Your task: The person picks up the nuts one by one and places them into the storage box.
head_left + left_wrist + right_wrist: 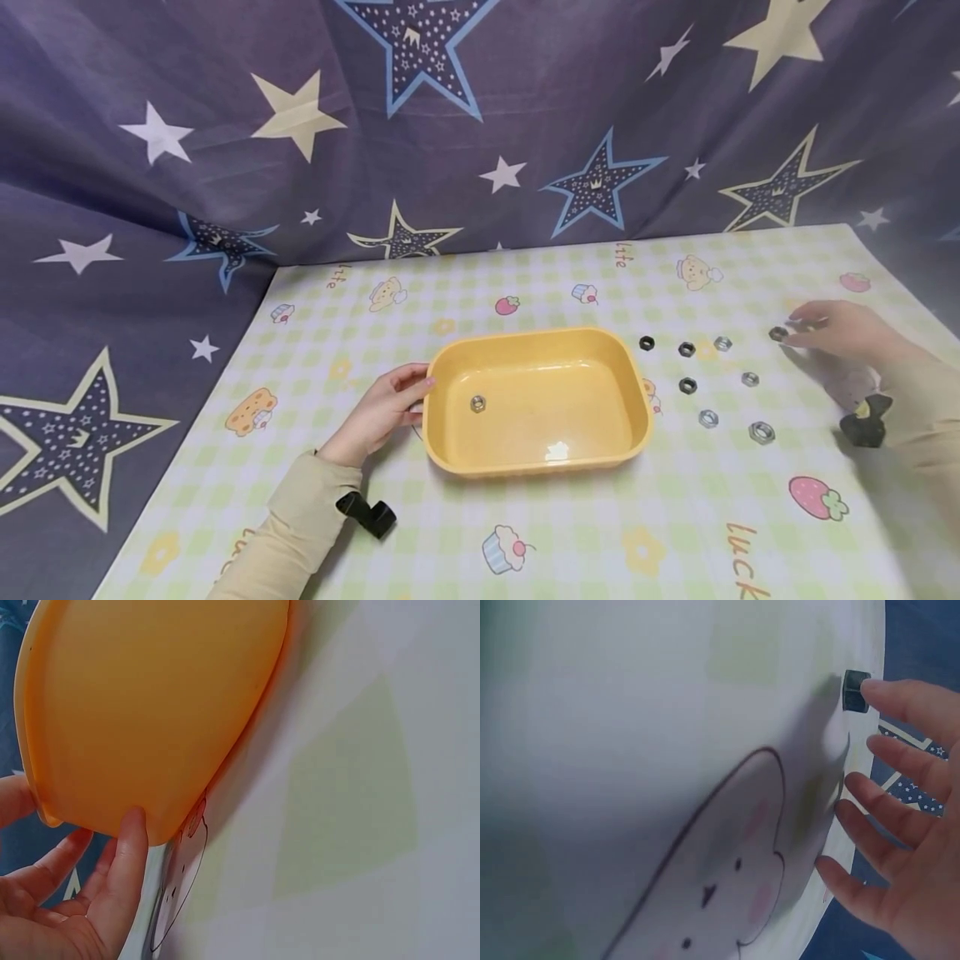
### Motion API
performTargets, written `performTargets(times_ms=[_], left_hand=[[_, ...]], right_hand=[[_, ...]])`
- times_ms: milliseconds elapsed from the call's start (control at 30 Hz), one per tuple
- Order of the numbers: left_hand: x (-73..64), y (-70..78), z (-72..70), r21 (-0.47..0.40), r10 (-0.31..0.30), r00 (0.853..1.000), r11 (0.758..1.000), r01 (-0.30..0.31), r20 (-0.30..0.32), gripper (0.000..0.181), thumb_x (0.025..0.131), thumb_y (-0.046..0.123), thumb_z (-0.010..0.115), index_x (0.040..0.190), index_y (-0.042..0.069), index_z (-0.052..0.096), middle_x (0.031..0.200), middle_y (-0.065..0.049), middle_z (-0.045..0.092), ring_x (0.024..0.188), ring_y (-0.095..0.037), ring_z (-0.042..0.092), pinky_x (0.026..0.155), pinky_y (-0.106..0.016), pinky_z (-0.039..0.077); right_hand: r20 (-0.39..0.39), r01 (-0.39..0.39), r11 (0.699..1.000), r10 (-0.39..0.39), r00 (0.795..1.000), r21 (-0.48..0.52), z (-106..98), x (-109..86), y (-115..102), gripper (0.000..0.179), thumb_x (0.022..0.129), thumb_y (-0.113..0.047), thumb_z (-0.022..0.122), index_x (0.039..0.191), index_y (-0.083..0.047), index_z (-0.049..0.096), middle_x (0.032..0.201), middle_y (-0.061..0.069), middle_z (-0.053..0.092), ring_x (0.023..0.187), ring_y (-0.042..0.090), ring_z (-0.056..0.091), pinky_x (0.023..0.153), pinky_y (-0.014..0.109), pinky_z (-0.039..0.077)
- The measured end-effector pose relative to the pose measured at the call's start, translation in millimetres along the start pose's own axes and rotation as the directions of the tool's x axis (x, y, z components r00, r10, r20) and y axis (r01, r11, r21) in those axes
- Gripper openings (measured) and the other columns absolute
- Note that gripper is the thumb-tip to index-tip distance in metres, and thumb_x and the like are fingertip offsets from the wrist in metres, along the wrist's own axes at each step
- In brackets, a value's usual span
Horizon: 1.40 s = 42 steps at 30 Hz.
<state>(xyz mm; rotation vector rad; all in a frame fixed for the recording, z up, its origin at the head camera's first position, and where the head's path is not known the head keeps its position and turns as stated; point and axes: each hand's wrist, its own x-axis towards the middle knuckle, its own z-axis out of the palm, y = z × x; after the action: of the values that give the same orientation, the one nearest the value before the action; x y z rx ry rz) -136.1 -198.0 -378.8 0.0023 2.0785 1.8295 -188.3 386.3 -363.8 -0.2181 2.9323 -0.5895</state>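
Note:
A yellow plastic basin (536, 337) sits mid-table with one metal hex nut (477, 403) inside, toward its left end. My left hand (386, 408) grips the basin's left end; in the left wrist view, fingertips (133, 825) press against its outer wall. At the right, my right hand (847, 333) reaches to a dark hex nut (778, 333) lying on the cloth. The right wrist view has the thumb (900, 697) at this nut (852, 691), while the other fingers are spread and apart from it.
Between basin and right hand lie several loose nuts, some black (687, 386), some silver (762, 432). A checked cloth (577, 533) with cartoon prints covers the table. Behind it hangs a dark star-patterned curtain (442, 183). Both wrists wear black camera mounts (367, 512).

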Motion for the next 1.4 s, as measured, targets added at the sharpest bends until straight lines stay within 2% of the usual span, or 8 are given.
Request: performTargets(times_ms=[267, 467, 600, 1400], left_hand=[[0.6, -0.7, -2.0, 0.005, 0.016, 1.000, 1.000, -0.016, 0.010, 0.047, 0.098, 0.018, 0.050, 0.135, -0.009, 0.040, 0.113, -0.007, 0.057, 0.084, -0.005, 0.062, 0.072, -0.022, 0.058], [-0.1, -0.6, -2.2, -0.004, 0.013, 1.000, 1.000, -0.013, 0.019, 0.046, 0.099, 0.015, 0.049, 0.135, -0.010, 0.039, 0.115, -0.011, 0.056, 0.083, -0.006, 0.062, 0.072, -0.024, 0.058], [-0.6, -0.9, -2.0, -0.007, 0.013, 1.000, 1.000, -0.012, 0.015, 0.045, 0.098, 0.015, 0.049, 0.135, -0.010, 0.039, 0.115, -0.011, 0.056, 0.083, -0.006, 0.062, 0.071, -0.024, 0.058], [0.6, -1.4, -0.1, 0.003, 0.003, 1.000, 1.000, -0.003, -0.006, 0.046, 0.098, 0.016, 0.050, 0.136, -0.008, 0.039, 0.118, -0.012, 0.056, 0.084, -0.005, 0.061, 0.071, -0.023, 0.058]], right_hand=[[0.017, 0.051, 0.999, -0.051, 0.999, -0.012, 2, 5.9, -2, 0.042, 0.084, -0.016, 0.068, 0.111, 0.014, 0.057, 0.113, 0.036, 0.056, 0.104, 0.056, 0.050, 0.088, 0.065, 0.040], [0.058, 0.082, 0.994, -0.077, 0.995, -0.076, 1, 10.6, -8, 0.033, 0.082, -0.013, 0.069, 0.104, 0.011, 0.063, 0.103, 0.032, 0.063, 0.099, 0.054, 0.054, 0.086, 0.063, 0.042], [0.053, 0.100, 0.991, -0.096, 0.994, -0.090, 2, 12.0, -8, 0.031, 0.080, -0.011, 0.070, 0.102, 0.011, 0.064, 0.100, 0.031, 0.064, 0.096, 0.051, 0.056, 0.085, 0.063, 0.044], [0.034, 0.106, 0.990, -0.104, 0.994, -0.087, 3, 14.1, -4, 0.024, 0.080, -0.009, 0.069, 0.094, 0.010, 0.065, 0.093, 0.028, 0.065, 0.089, 0.048, 0.059, 0.084, 0.061, 0.045]])
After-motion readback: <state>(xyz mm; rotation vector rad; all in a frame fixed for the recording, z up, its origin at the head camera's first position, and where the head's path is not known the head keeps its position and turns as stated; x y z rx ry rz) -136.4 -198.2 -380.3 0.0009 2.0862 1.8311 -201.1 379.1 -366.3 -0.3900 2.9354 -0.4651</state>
